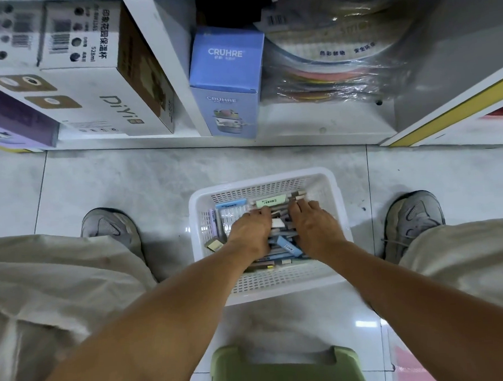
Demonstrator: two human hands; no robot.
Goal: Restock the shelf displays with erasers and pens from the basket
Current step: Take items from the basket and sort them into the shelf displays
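The left hand (251, 229) was down inside the basket (340, 197), palm down, its fingers bent over the heap of erasers (288, 246) and pens (266, 259) — whether it gripped anything could not be told, since the fingertips were buried among the pieces. The right hand (314, 225) lay just beside it in the same basket, fingers spread and curved onto the pile; its hold was likewise hidden. Between the two hands a white eraser (278, 222) showed, and a green box (270, 201) lay at the far side of the heap, touching the left fingertips.

The basket was white, with perforated walls, and stood on the tiled floor (127, 179) between the person's grey shoes (109, 227). Light trousers (45, 277) covered both knees at the sides of the view. A green stool (286, 369) showed at the bottom edge, nearer the person than the basket.

Beyond the basket stood the shelf (323, 131), its lowest level open to the floor. In it a blue carton (227, 81) stood upright beside a white divider — to its right, plastic-wrapped coloured goods (334, 63) lay stacked. Left of the divider were a white and brown carton (107, 81) and a purple one (10, 121).
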